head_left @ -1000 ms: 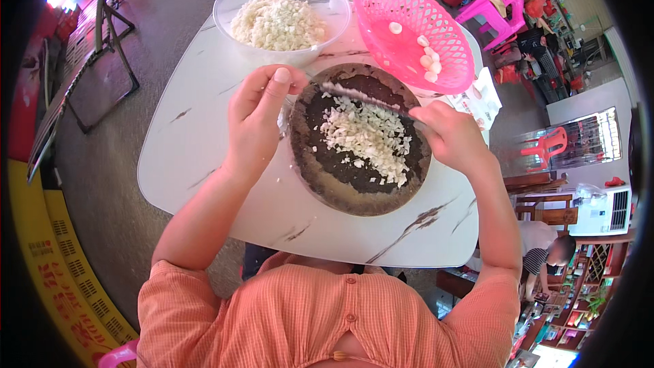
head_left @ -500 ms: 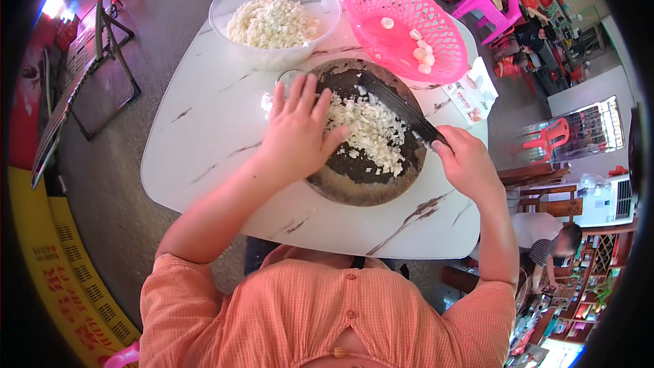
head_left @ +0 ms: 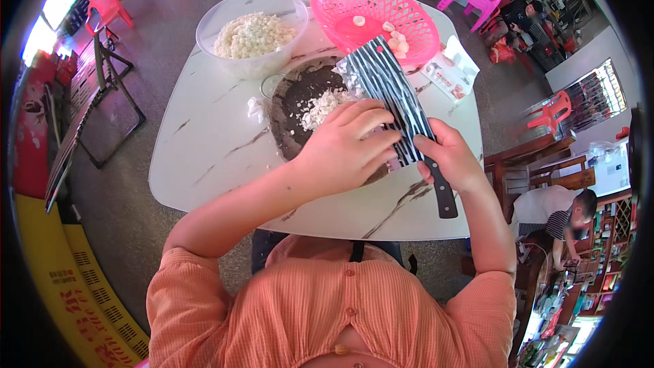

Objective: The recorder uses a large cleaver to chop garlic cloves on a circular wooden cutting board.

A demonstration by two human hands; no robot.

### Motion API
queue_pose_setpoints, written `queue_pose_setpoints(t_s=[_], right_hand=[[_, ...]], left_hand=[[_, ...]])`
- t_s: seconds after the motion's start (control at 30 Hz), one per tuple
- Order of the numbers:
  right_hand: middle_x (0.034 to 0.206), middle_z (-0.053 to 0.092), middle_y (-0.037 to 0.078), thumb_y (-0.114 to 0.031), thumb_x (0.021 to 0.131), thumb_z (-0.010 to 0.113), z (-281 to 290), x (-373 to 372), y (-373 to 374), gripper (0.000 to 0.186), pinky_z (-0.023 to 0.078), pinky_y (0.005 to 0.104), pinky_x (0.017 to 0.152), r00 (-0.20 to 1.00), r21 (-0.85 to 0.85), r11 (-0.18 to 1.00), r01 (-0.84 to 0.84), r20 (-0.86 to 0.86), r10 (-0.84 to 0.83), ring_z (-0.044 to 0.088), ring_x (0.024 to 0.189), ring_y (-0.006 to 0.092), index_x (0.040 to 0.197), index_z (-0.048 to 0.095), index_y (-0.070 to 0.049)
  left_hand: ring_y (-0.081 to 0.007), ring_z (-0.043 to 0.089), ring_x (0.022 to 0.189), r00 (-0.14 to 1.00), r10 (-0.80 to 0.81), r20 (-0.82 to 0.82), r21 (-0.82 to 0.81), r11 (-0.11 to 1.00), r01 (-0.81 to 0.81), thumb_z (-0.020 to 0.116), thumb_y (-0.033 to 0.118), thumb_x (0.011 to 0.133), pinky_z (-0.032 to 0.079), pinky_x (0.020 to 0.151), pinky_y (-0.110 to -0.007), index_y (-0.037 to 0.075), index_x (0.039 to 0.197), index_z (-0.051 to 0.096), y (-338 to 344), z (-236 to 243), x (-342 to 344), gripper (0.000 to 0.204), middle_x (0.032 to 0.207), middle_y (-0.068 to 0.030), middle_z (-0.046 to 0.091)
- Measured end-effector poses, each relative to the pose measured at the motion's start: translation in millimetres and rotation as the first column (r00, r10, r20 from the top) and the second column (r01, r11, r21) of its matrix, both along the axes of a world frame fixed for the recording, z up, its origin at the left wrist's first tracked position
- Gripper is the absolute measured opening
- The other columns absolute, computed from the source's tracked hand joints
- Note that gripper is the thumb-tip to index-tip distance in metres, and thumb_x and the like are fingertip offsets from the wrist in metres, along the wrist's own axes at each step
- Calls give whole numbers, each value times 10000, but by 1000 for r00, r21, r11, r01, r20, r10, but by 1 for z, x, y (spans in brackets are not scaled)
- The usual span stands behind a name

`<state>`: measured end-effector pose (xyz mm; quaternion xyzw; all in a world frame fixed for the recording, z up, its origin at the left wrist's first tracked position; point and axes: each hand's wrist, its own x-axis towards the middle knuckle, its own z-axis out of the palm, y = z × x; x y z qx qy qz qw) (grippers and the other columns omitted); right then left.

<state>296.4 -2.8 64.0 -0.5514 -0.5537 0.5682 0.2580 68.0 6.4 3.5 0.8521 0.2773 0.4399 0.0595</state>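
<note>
My right hand (head_left: 455,158) grips the black handle of a cleaver (head_left: 402,99), its wide, black-and-silver patterned blade tilted up above the right side of a round, dark chopping board (head_left: 287,99). Close against the blade is my left hand (head_left: 347,143), fingers spread, palm over the board. Finely chopped white pieces (head_left: 320,109) lie on the board beyond my left fingers, and some cling near the blade's far left edge. Exactly what lies under my left palm is hidden.
Behind the board stand a clear plastic bowl (head_left: 259,68) heaped with chopped white bits (head_left: 253,35) and a pink basket (head_left: 334,3) with several whole white pieces (head_left: 397,42). A printed packet (head_left: 453,71) lies at the table's right. Another person (head_left: 548,215) bends over at right.
The cleaver has come up off the board, its broad blade turned into view. My left hand has moved right, from the board's left side to the blade.
</note>
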Motion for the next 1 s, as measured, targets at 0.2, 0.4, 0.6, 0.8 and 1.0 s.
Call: queue_pose_setpoints(t_s=[0.2,0.4,0.6,0.8,1.0], right_hand=[[763,567,31,-112,991,540,-15,2,-13,103,426,269,423,978,-90,994,69,-193,-85,532,512,110,1066,549,-43],[782,532,23,-123,990,552,-28,10,-21,156,405,270,407,965,-102,992,73,-245,-96,508,495,119,1126,535,-48],[776,550,30,-117,987,559,-18,14,-27,165,406,266,409,968,-89,994,56,-238,-75,511,498,107,1127,541,-31],[762,611,45,-87,935,643,17,37,-14,165,455,270,511,918,200,962,-184,384,96,571,567,114,1076,644,-2],[821,643,119,-86,881,668,13,26,6,196,486,352,718,711,352,667,-656,585,390,598,747,251,1063,669,-13]], left_hand=[[-303,598,992,997,-34,-75,109,993,42,754,178,773,496,857,-419,92,920,648,20,-16,7,200,1023,-80,573],[-306,600,1019,998,40,-46,170,985,-31,730,141,810,490,878,-429,87,946,654,37,0,-5,165,1046,-74,588],[-299,601,1059,998,59,-24,97,994,-56,705,100,839,486,926,-412,61,977,659,63,-11,-21,151,1097,-85,611],[-289,646,955,955,248,163,-203,956,-213,652,93,909,513,848,-371,36,997,685,67,-21,-60,110,1025,-120,673],[-196,643,839,803,504,318,-519,801,-298,624,131,959,509,803,-318,27,1071,695,71,-27,-80,169,967,-102,687]])
